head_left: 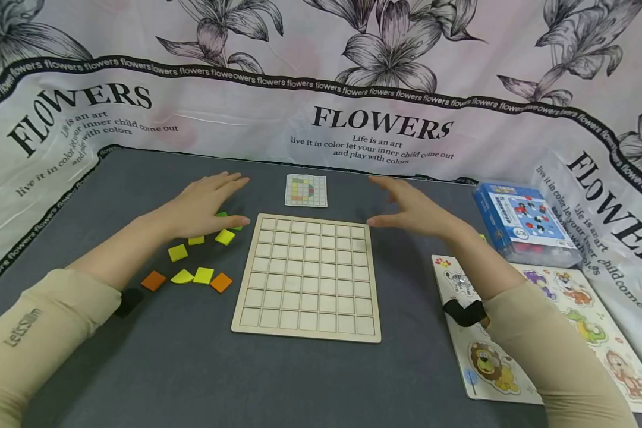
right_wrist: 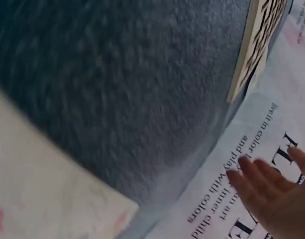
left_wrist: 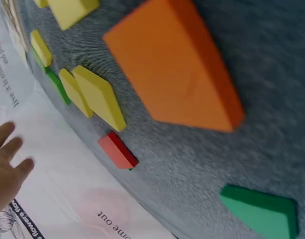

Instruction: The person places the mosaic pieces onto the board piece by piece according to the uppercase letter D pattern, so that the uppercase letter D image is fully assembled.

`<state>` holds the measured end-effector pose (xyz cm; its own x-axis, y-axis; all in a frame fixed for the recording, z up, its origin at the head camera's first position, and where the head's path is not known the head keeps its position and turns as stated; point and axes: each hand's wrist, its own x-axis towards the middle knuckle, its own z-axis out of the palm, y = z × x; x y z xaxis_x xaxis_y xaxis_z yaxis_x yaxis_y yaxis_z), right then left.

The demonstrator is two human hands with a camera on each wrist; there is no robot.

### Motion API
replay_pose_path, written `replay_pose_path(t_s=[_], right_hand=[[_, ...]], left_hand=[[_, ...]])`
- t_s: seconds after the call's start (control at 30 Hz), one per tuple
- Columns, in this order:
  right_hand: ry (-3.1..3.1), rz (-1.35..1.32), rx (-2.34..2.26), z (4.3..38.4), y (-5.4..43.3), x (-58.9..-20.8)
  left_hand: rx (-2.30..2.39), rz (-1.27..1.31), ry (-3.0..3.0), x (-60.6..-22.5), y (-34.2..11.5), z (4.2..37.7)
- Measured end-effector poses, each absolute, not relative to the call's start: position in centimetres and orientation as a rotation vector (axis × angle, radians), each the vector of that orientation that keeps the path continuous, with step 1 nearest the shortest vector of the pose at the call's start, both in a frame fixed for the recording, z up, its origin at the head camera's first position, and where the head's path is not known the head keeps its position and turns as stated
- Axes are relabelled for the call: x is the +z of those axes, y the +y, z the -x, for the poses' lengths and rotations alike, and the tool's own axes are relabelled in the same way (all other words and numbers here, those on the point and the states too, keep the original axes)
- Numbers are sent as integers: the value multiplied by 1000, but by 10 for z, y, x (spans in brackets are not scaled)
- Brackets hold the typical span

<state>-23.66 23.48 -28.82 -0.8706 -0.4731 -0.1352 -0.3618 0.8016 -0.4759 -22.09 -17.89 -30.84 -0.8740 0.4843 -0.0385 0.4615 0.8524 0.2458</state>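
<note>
My left hand (head_left: 205, 205) hovers with spread fingers over the far left pieces, holding nothing. Beneath and in front of it lie loose flat pieces: a yellow square (head_left: 204, 276), a yellow quarter-round piece (head_left: 182, 277), an orange square (head_left: 222, 283) and several others, partly hidden by the arm. The left wrist view also shows a red piece (left_wrist: 116, 150) and a green piece (left_wrist: 264, 214). To the right, my right hand (head_left: 412, 208) is held out with extended fingers and nothing in it. Between the hands lies a wooden grid board (head_left: 308, 321), its cells bare.
Behind the board is a small card (head_left: 306, 190) with a coloured grid pattern. At the right, under my right forearm, lies an animal picture board (head_left: 462, 362). A blue-labelled plastic box (head_left: 529, 220) rests at its far end. A printed flower cloth (head_left: 235, 131) rises behind.
</note>
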Motion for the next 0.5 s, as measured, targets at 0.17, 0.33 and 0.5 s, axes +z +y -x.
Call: replay_pose_path(t_s=[0.17,0.33,0.5], right_hand=[[2470,647,-753,243,231,-303],[2352,641,-772,252,231,-311],[2284,642,-760,263,231,-314]], left_hand=[[489,-753,2817,-310,-180,227],[545,-744,2731,-311,-187,234],[619,-705,2641,-310,-193,241]])
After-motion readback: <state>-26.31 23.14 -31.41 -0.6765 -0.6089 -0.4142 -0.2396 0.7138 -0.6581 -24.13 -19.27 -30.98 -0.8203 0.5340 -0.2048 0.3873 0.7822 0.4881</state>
